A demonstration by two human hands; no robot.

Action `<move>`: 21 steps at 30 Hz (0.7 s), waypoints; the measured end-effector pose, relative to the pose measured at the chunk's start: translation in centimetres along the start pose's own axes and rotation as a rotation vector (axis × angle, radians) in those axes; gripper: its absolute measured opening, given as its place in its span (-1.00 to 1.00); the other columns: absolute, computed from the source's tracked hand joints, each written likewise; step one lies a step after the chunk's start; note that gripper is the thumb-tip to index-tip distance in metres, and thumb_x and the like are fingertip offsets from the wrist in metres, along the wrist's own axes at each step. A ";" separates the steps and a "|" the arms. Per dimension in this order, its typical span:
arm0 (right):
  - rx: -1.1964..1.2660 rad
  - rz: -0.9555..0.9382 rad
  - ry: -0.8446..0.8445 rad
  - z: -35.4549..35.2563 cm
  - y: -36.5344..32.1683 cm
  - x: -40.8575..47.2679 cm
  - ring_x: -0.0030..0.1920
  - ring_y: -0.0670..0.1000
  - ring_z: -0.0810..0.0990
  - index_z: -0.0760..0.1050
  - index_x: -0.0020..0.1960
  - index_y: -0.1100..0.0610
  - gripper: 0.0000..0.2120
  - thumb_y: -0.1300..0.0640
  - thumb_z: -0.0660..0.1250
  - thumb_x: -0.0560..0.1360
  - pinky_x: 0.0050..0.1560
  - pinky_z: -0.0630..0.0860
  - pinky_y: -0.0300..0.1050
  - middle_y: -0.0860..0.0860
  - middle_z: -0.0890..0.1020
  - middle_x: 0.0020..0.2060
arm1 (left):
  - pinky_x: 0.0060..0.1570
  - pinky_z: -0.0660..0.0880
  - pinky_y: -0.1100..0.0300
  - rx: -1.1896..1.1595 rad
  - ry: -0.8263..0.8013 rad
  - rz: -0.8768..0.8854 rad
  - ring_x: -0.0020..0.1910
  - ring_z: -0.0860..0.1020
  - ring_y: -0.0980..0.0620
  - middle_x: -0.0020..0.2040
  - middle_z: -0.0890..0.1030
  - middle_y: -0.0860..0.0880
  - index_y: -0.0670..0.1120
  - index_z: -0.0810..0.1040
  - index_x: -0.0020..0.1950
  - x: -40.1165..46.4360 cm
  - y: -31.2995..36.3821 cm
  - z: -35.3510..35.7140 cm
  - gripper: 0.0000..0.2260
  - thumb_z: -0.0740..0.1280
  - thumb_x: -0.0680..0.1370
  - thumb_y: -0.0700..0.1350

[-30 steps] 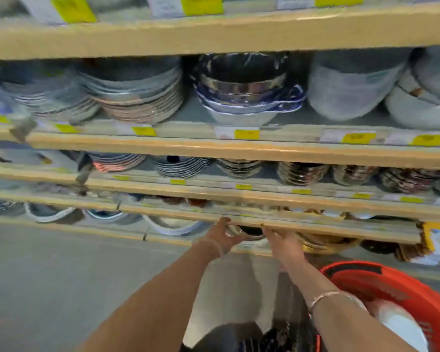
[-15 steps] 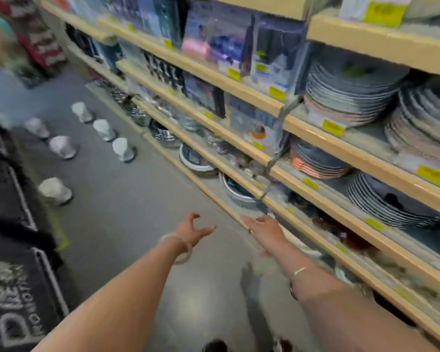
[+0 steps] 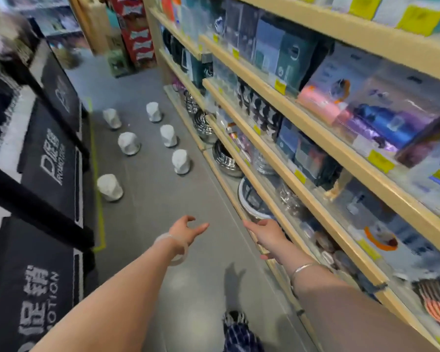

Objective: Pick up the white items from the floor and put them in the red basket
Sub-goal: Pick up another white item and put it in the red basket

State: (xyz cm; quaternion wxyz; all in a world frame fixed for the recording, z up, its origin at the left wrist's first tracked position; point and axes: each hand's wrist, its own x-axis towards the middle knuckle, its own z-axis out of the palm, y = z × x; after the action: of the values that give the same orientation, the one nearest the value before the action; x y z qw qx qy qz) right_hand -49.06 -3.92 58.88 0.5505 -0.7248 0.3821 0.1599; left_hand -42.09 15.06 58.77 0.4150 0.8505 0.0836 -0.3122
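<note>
Several white wrapped items stand on the grey floor of the aisle ahead. The nearest white item [image 3: 110,187] is at the left, another white item [image 3: 180,161] stands closer to the shelves, and a third white item [image 3: 128,143] sits behind them. My left hand [image 3: 187,228] reaches forward over the floor with its fingers loosely spread and holds nothing. My right hand [image 3: 266,233] stretches out beside the lowest shelf edge, fingers straight, empty. The red basket is out of view.
Wooden shelves [image 3: 285,153] with metal bowls, plates and boxed goods run along the right. A black promotion stand [image 3: 48,158] with dark rails lines the left. Stacked boxes [image 3: 135,34] close the aisle's far end. My foot [image 3: 235,320] shows at the bottom.
My view has swung left from the shelf front and red basket to the aisle. Both hands have left the shelf edge and now reach out over the floor, empty.
</note>
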 end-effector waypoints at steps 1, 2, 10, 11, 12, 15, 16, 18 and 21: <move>0.003 -0.001 -0.020 0.3 -2.2 1.6 0.09 0.10 0.44 0.28 0.41 0.15 -0.36 -0.17 0.32 0.47 -0.20 0.48 -0.06 0.07 0.43 0.11 | -0.16 0.48 0.12 -0.002 0.007 -0.014 -0.07 0.50 -0.10 -0.19 0.47 -0.06 -0.10 0.33 0.38 1.6 0.9 -1.1 -0.46 0.36 0.49 0.09; 0.008 -0.012 -0.034 0.8 -4.2 3.3 0.06 0.10 0.42 0.26 0.42 0.15 -0.35 -0.17 0.32 0.47 -0.24 0.45 -0.09 0.07 0.41 0.08 | -0.14 0.49 0.11 -0.013 0.017 -0.021 -0.05 0.51 -0.11 -0.17 0.48 -0.06 -0.10 0.33 0.38 3.2 2.0 -2.2 -0.46 0.35 0.49 0.10; -0.102 -0.081 -0.114 8.4 -18.6 14.3 0.03 0.05 0.40 0.38 0.27 0.15 -0.47 -0.17 0.33 0.46 -0.34 0.42 -0.16 0.05 0.42 0.05 | -0.02 0.49 0.08 -0.145 0.117 -0.063 -0.03 0.51 -0.12 -0.06 0.52 -0.11 -0.10 0.35 0.37 16.6 7.4 -12.7 -0.47 0.36 0.48 0.10; -0.099 -0.078 -0.127 9.3 -19.9 15.5 0.02 0.05 0.41 0.38 0.22 0.11 -0.52 -0.17 0.33 0.46 -0.32 0.44 -0.16 0.04 0.42 0.05 | -0.03 0.49 0.08 -0.150 0.117 -0.058 -0.05 0.50 -0.10 -0.06 0.51 -0.11 -0.09 0.35 0.37 18.2 8.0 -13.9 -0.47 0.35 0.49 0.10; -0.094 -0.071 -0.133 10.4 -21.4 16.9 0.01 0.05 0.42 0.38 0.23 0.10 -0.52 -0.17 0.34 0.46 -0.30 0.46 -0.14 0.04 0.43 0.05 | -0.03 0.48 0.08 -0.145 0.118 -0.051 -0.06 0.49 -0.10 -0.02 0.52 -0.13 -0.09 0.34 0.37 20.1 8.6 -15.3 -0.48 0.35 0.49 0.10; -0.049 -0.024 -0.112 13.9 -26.0 20.9 -0.06 0.05 0.48 0.36 0.31 0.15 -0.43 -0.16 0.36 0.45 -0.24 0.50 -0.06 0.06 0.48 0.02 | -0.02 0.46 0.10 -0.140 0.115 -0.032 -0.01 0.50 -0.10 0.18 0.54 -0.18 -0.09 0.34 0.38 25.6 10.1 -20.0 -0.48 0.35 0.49 0.09; -0.028 -0.011 -0.110 15.0 -27.7 22.2 -0.03 0.07 0.50 0.37 0.28 0.15 -0.45 -0.17 0.36 0.44 -0.20 0.52 -0.02 0.06 0.48 0.01 | -0.02 0.46 0.11 -0.147 0.111 -0.027 0.01 0.51 -0.11 0.20 0.53 -0.18 -0.09 0.34 0.37 27.4 10.7 -21.7 -0.48 0.35 0.49 0.10; -0.016 0.000 -0.110 17.3 -31.5 24.5 0.06 0.09 0.51 0.42 0.08 0.10 -0.60 -0.18 0.36 0.44 -0.21 0.53 -0.03 0.07 0.48 0.00 | 0.04 0.48 0.06 -0.163 0.128 -0.040 0.08 0.53 -0.14 0.19 0.54 -0.17 -0.09 0.35 0.36 30.9 11.8 -25.4 -0.48 0.35 0.49 0.10; 0.027 0.007 -0.142 20.0 -36.6 27.8 0.10 0.11 0.50 0.41 -0.03 0.09 -0.63 -0.19 0.36 0.43 -0.27 0.48 -0.08 0.08 0.49 0.03 | 0.12 0.48 -0.01 -0.172 0.141 -0.048 0.12 0.53 -0.16 0.18 0.54 -0.16 -0.09 0.36 0.35 35.9 13.7 -29.7 -0.48 0.37 0.48 0.10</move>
State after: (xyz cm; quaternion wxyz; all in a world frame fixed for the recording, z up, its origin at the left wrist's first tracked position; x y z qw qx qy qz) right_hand -0.26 7.75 58.64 0.5854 -0.7029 0.3466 0.2077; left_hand 5.52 24.58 59.86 0.4721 0.8292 0.1595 -0.2531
